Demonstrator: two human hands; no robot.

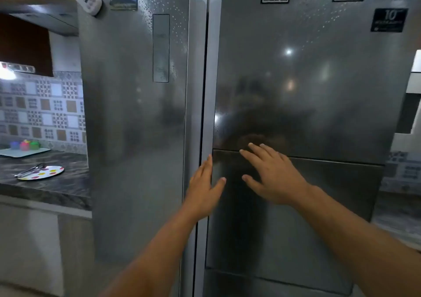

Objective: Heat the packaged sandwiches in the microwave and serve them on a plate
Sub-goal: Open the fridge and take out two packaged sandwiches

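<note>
A tall grey two-door fridge fills the view, its left door (136,114) and right door (307,91) both closed. My left hand (202,189) is open, fingers up, at the gap between the doors. My right hand (271,176) is spread flat against the lower panel (330,194) of the right door, just under its horizontal seam. Neither hand holds anything. A white plate (45,172) with coloured dots lies on the dark counter at the left, with metal cutlery (30,170) resting across it. No sandwiches or microwave are in view.
The dark stone counter (57,189) runs along the left beside the fridge. A pale tray (22,152) with small coloured cups stands at the back by the tiled wall. Magnets and stickers sit high on the fridge doors. Another counter edge (401,217) shows at the right.
</note>
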